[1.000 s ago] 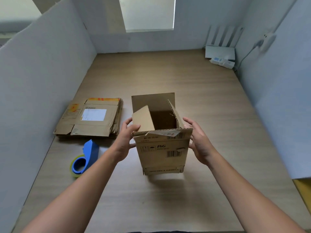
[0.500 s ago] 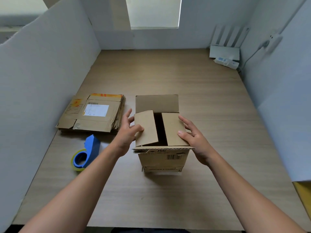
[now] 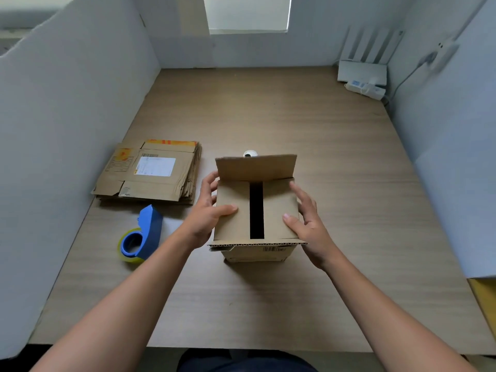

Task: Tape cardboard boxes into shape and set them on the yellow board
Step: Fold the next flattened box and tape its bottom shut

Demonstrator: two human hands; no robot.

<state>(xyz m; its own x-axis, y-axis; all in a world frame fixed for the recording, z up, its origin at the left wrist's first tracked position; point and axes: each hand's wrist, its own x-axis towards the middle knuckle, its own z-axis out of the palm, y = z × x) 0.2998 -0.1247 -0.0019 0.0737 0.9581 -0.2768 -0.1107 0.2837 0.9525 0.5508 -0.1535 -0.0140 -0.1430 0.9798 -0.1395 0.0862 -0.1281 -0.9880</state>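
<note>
A small cardboard box (image 3: pixel 255 251) stands upright on the wooden table (image 3: pixel 268 116) in front of me. Its two side flaps lie folded flat with a dark gap between them. The far flap stands up and the near flap juts toward me. My left hand (image 3: pixel 206 213) grips the box's left edge, thumb on the left flap and fingers down the side. My right hand (image 3: pixel 306 218) presses on the right flap with its thumb, its straight fingers lying along the right edge. A corner of the yellow board (image 3: pixel 485 299) shows at the lower right.
A blue tape dispenser (image 3: pixel 142 232) lies left of the box. Behind it sits a stack of flattened cardboard boxes (image 3: pixel 150 175). A small white object (image 3: pixel 250 153) peeks over the far flap. White panels wall in the table; a router (image 3: pixel 362 72) and power strip (image 3: pixel 365 88) sit at the back right.
The two side flaps have gone from raised to folded flat over the opening. Both hands moved from the box's sides onto the flaps, and the box now rests lower, on the table.
</note>
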